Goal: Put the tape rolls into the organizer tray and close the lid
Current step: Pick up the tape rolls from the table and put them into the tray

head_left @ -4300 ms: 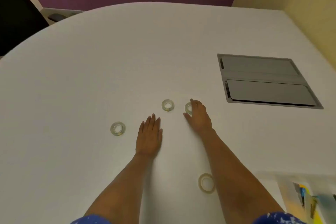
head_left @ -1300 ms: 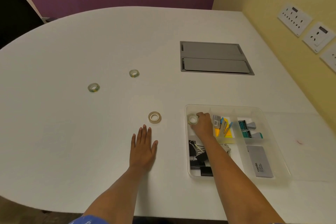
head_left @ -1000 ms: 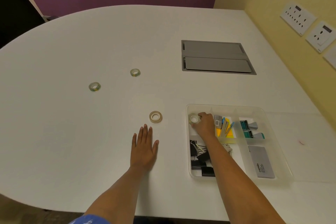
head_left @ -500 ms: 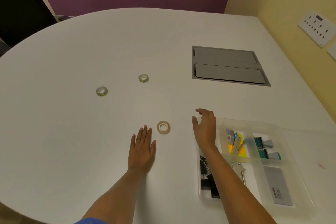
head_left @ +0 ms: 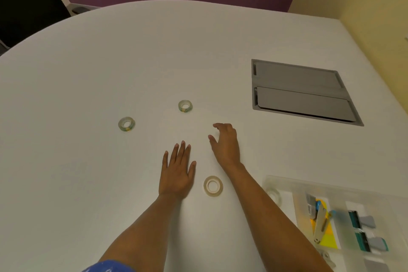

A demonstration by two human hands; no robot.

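Table (head_left: 88, 183): 2 tape rolls far-left of centre, one (head_left: 126, 124) left of & slightly nearer than the other (head_left: 185, 106). 3rd roll (head_left: 213, 186) nearer, btwn the forearms, just right of left hand (head_left: 177, 174). Organizer tray (head_left: 287, 180) near-right, w/ a roll (head_left: 274, 195) in its far-left compartment. Hatch (head_left: 302, 91) far right.

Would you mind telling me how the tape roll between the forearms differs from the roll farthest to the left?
The cream roll is opaque, while the far-left roll is clear with a greenish-yellow core. The cream roll looks wider; the far-left roll looks smaller, though it lies farther off. Both lie flat on the table, untouched.
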